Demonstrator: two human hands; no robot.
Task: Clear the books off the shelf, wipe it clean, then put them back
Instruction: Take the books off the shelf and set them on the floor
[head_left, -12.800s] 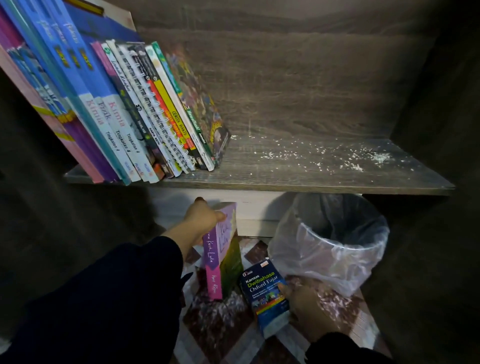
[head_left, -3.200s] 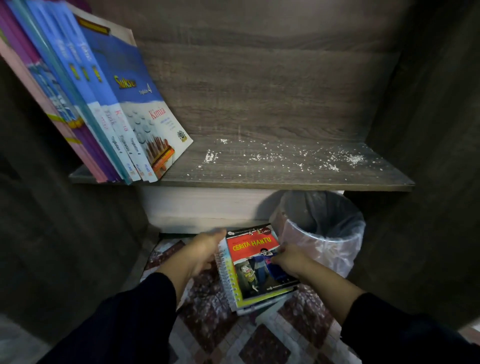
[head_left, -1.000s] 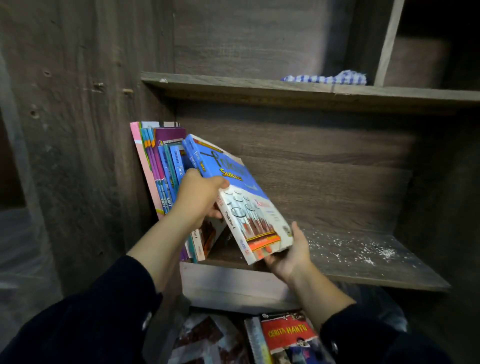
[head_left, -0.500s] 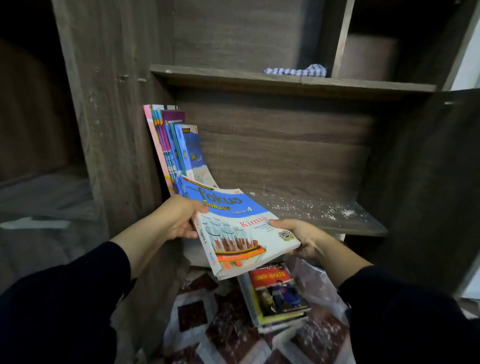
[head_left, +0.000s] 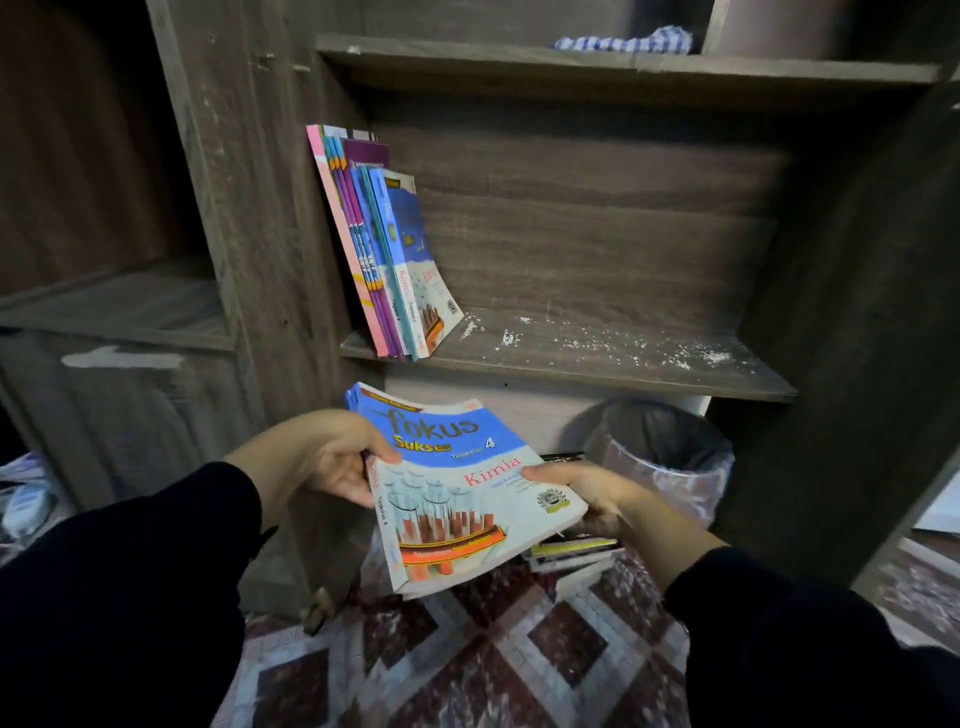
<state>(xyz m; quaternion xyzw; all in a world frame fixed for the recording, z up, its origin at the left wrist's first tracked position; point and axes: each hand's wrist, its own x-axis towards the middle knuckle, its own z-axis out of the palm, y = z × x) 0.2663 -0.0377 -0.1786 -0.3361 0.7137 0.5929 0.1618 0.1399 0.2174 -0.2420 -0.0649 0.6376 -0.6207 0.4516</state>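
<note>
- While both hands clamp the Kimia books (head_left: 457, 488), left hand (head_left: 332, 457) at the spine, right hand (head_left: 587, 499) opposite, clearing looks part done.
- Above the hands, remaining books (head_left: 379, 249) lean on the dusty shelf (head_left: 597, 358); wiping and restocking remain.

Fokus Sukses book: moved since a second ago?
Yes. The Fokus Sukses book has come off the shelf board and is held below its front edge.

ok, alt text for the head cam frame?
Both hands, left hand and right hand, hold a blue Kimia textbook below a dusty wooden shelf. A few books still lean at its left end; a lined bin sits underneath.
</note>
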